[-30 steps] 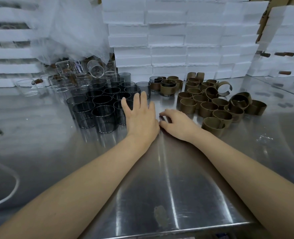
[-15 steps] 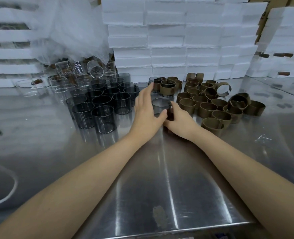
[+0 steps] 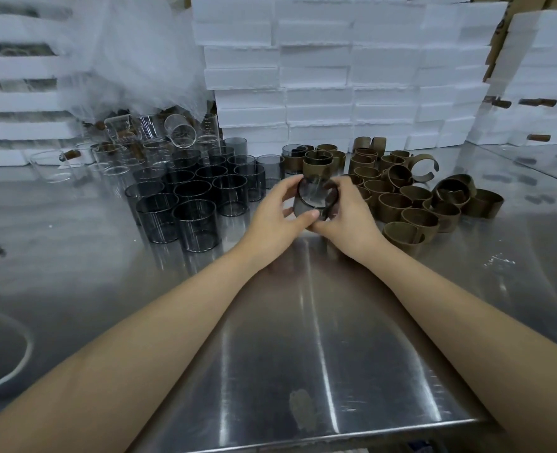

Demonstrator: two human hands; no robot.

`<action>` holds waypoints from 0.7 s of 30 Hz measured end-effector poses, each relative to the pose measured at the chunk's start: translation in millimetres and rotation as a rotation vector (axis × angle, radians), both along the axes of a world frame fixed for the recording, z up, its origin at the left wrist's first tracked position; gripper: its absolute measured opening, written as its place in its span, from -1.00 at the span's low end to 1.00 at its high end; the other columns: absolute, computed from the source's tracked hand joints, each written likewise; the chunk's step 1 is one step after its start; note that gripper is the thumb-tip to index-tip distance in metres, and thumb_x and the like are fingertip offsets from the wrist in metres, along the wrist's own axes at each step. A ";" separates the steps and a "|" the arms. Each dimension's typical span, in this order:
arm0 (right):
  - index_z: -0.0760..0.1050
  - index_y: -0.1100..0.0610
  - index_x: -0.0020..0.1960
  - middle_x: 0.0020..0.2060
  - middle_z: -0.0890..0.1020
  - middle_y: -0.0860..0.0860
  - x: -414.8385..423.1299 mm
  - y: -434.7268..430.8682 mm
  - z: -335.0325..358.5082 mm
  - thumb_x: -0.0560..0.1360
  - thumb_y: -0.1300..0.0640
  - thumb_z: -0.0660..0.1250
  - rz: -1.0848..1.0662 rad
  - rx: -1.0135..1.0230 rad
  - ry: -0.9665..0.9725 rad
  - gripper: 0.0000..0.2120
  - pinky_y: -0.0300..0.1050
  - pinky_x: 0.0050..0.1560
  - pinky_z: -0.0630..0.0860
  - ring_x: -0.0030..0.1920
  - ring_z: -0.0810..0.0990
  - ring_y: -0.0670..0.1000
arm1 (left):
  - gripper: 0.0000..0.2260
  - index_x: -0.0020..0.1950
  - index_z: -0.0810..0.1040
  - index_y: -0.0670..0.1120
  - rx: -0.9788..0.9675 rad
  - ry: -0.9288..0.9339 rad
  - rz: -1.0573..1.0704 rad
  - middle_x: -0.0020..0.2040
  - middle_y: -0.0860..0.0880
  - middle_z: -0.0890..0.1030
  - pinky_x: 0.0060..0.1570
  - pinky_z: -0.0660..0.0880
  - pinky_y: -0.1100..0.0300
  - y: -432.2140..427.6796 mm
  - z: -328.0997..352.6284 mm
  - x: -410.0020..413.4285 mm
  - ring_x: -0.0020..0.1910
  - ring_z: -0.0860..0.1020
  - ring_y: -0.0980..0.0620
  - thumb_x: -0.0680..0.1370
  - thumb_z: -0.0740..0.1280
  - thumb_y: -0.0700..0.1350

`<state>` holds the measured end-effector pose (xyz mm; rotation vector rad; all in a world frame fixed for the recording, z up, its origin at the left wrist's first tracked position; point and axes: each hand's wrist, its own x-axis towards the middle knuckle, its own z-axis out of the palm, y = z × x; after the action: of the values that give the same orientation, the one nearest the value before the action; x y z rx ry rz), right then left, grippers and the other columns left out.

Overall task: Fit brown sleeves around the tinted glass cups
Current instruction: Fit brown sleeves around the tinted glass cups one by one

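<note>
Both hands hold one tinted glass cup (image 3: pixel 316 199) tilted above the steel table (image 3: pixel 303 322), its mouth facing me. My left hand (image 3: pixel 278 217) grips its left side, thumb on the lower rim. My right hand (image 3: pixel 349 217) grips its right side; whether it also holds a sleeve I cannot tell. A cluster of upright tinted cups (image 3: pixel 195 194) stands to the left. A pile of brown sleeves (image 3: pixel 411 204) lies to the right. Behind the hands stand cups with sleeves fitted (image 3: pixel 316 160).
Clear glass cups (image 3: pixel 146 138) lie jumbled at the back left under white netting (image 3: pixel 133 60). Stacked white foam boxes (image 3: pixel 336 76) wall the table's back. A white cable (image 3: pixel 25 354) loops at the left, and the table's front edge (image 3: pixel 303 439) is near me.
My left hand left the cup cluster and took one tinted cup. Both hands then lifted it off the table and tilted it toward me.
</note>
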<state>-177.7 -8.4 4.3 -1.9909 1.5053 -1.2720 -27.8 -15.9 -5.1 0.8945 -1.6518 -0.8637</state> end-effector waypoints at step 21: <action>0.45 0.10 0.24 0.12 0.59 0.02 -1.8 1.4 3.5 0.24 0.44 0.48 0.182 0.110 -0.404 -0.37 -0.09 0.15 0.52 0.14 0.58 -0.01 | -0.46 0.47 0.40 -0.06 0.143 0.091 -0.116 0.35 -0.02 0.52 0.21 0.54 0.12 5.4 6.7 -0.9 0.18 0.61 0.04 0.52 0.44 -0.25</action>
<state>-179.5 -7.0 7.8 -1.6352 1.1489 -1.3780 -28.7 -10.6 1.6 0.8501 -1.5895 -1.0981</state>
